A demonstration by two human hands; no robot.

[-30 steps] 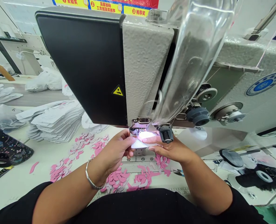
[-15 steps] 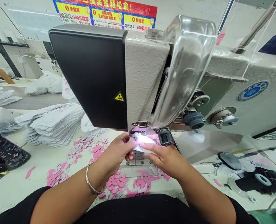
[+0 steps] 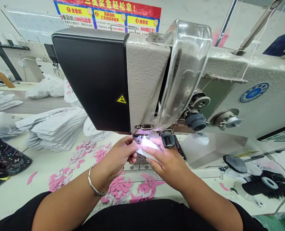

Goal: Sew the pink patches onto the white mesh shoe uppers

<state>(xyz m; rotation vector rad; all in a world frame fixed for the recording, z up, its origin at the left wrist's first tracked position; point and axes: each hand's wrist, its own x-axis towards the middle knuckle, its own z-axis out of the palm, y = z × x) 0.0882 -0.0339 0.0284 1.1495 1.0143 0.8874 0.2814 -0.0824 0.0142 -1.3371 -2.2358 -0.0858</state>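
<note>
My left hand point(image 3: 119, 155) and my right hand point(image 3: 166, 163) pinch a white mesh fabric piece point(image 3: 148, 153) between them, directly below the lit presser foot point(image 3: 141, 131) of an industrial sewing machine point(image 3: 147, 80). The fingers of my right hand lie flat on the mesh. A silver bangle point(image 3: 95, 184) circles my left wrist. A transparent plastic guard point(image 3: 183, 70) stands in front of the machine head. My hands hide the needle plate's middle, and the needle itself cannot be made out in the glare.
Pink cut foam pieces point(image 3: 119, 189) lie scattered on the white worktable point(image 3: 17, 189) around the machine's base. A stack of white cut pieces point(image 3: 57, 128) stands to the left, beside a black patterned bag point(image 3: 4, 157). White bags lie farther back, and a black thread cone point(image 3: 265, 186) sits right.
The whole view has drifted slightly, with the machine sitting lower and farther left. The mesh piece has turned a little, and my right hand has slid closer to the presser foot.
</note>
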